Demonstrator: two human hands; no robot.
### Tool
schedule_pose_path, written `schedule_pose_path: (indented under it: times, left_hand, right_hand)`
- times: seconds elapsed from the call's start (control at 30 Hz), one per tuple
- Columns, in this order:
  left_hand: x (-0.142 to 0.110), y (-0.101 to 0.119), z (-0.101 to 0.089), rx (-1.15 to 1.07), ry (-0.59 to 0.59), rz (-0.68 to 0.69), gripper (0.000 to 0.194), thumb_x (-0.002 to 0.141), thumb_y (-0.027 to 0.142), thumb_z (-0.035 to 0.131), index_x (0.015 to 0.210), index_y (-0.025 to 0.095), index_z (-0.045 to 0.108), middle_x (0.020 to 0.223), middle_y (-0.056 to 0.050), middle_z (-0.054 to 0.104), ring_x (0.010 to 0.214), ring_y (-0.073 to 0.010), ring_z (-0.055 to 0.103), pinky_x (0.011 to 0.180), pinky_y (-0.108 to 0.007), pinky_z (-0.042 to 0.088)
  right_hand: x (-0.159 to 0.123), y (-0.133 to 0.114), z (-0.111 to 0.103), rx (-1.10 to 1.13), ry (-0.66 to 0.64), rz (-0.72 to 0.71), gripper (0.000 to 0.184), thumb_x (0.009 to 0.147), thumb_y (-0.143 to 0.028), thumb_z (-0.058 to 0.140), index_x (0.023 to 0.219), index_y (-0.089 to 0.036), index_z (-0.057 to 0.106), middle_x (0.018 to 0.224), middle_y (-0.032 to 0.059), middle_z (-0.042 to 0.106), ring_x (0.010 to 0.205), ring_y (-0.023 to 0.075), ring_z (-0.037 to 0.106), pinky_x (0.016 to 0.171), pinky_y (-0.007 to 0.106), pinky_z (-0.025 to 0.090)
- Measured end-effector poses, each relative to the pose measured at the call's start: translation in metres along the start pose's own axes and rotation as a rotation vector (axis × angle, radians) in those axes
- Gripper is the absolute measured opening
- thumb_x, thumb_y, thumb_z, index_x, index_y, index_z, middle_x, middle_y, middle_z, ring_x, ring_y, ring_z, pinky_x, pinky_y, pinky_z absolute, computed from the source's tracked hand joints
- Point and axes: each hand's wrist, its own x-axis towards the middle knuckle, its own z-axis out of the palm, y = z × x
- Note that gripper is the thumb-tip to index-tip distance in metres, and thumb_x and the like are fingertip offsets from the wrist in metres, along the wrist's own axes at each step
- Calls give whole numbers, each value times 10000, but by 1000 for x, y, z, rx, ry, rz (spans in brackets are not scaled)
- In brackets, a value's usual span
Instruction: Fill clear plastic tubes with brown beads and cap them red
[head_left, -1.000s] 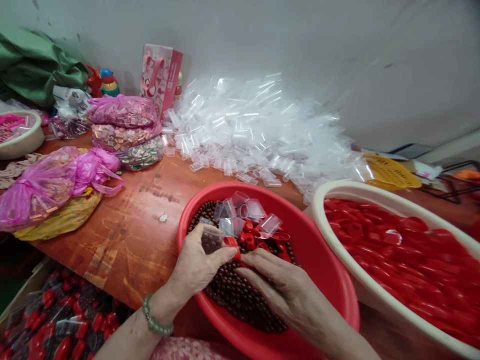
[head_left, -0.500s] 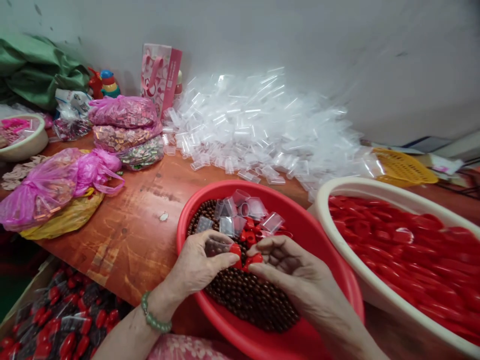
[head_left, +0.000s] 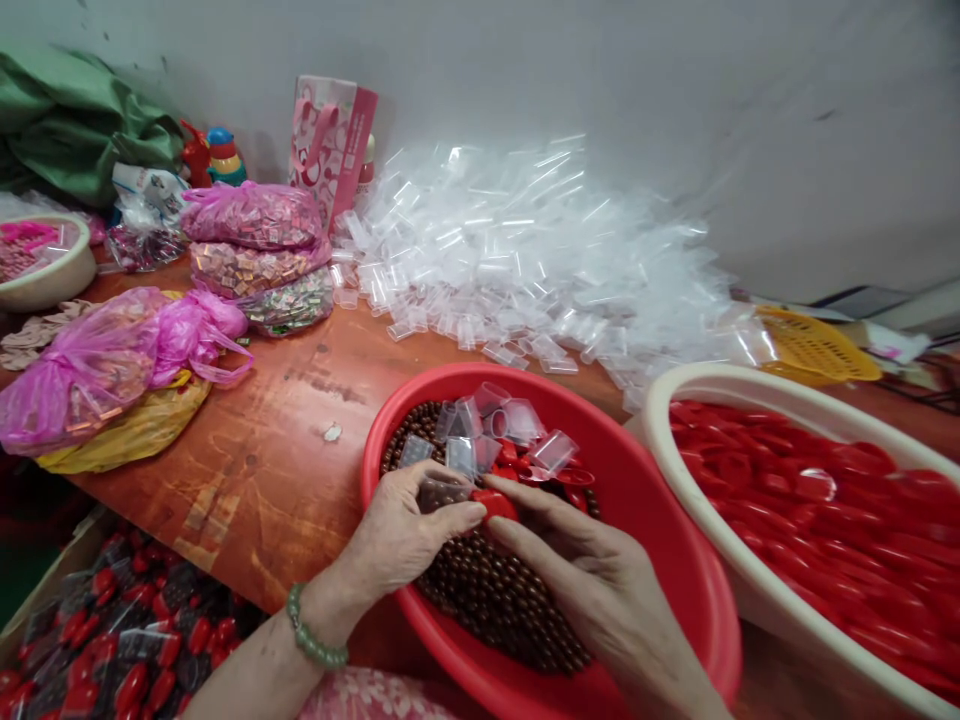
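Over the red basin (head_left: 645, 460), my left hand (head_left: 397, 530) is closed around a small clear plastic tube (head_left: 444, 494) with dark beads seen through it. A glossy red cap (head_left: 495, 505) sits at the tube's right end. My right hand (head_left: 600, 550) grips this cap between thumb and fingers; whether it is fully seated I cannot tell. Strings of shiny brown beads (head_left: 502, 610) fill the basin's lower left. Several clear plastic sleeves (head_left: 555, 452) and more red pieces (head_left: 510, 458) lie beyond my fingers in the basin.
A cream tub (head_left: 660, 430) of red plastic parts stands at the right. Behind lies a heap of clear sleeves (head_left: 525, 260), near a yellow basket (head_left: 817, 345). Pink bags (head_left: 112, 360) lie on the left, above a box of red-capped packs (head_left: 127, 640).
My right hand has brought the red cap to the tube's end, and red now meets the tube there. My left hand still holds the tube. The view has shifted slightly.
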Motion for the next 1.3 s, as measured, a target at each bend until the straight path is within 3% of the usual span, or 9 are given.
schedule_pose_path:
  times: [0.13, 0.27, 0.5, 0.7, 0.9, 1.1, 1.3]
  left_hand:
    - [-2, 1, -1, -29, -114, -74, 213, 714, 238, 698, 872, 141, 593, 709, 3, 627, 646, -103, 582, 650, -245, 443]
    - [-6, 3, -5, -59, -245, -95, 241, 719, 250, 699, 905, 146, 588, 683, 14, 622, 613, -96, 577, 615, -231, 432]
    - [-7, -1, -3, 84, -102, 97, 138, 800, 212, 636, 923, 149, 629, 791, 3, 624, 758, -110, 570, 720, -230, 422]
    - [-3, 2, 0, 35, -155, 33, 145, 725, 206, 690, 848, 132, 676, 711, 25, 587, 679, -102, 518, 693, -233, 396]
    - [-2, 5, 1, 21, -177, -26, 200, 713, 232, 714, 880, 122, 702, 760, 11, 613, 720, -110, 529, 736, -246, 405]
    - [1, 8, -1, -14, -229, -71, 181, 748, 229, 683, 893, 132, 634, 736, 17, 607, 676, -90, 538, 665, -227, 412]
    - [1, 8, -4, -35, -292, -82, 245, 760, 346, 691, 763, 140, 558, 651, 26, 558, 589, -75, 504, 603, -224, 416]
  right_hand:
    - [12, -8, -13, -34, 108, -4, 430, 736, -458, 755, 1122, -270, 724, 1058, 61, 756, 916, 236, 714, 788, 348, 597]
    - [18, -22, -6, 27, 109, -76, 358, 731, -418, 772, 1067, -301, 731, 1020, 42, 762, 914, 216, 714, 826, 336, 587]
    - [18, -32, 9, 52, 29, -180, 189, 729, -308, 781, 917, -288, 763, 883, 14, 779, 789, 185, 739, 726, 266, 612]
    - [20, -29, 8, 84, 11, -192, 188, 754, -308, 768, 942, -322, 764, 873, -5, 783, 761, 153, 742, 704, 217, 608]
    - [21, -27, 5, 93, -17, -185, 189, 767, -340, 763, 955, -326, 761, 860, -2, 784, 730, 145, 741, 667, 201, 604]
    - [24, -23, 0, 84, 24, -156, 215, 758, -352, 769, 967, -306, 757, 888, 6, 781, 763, 155, 739, 686, 223, 606]
    - [24, -27, 0, -27, -50, -178, 172, 778, -350, 742, 936, -283, 757, 838, 5, 774, 707, 157, 726, 626, 226, 599]
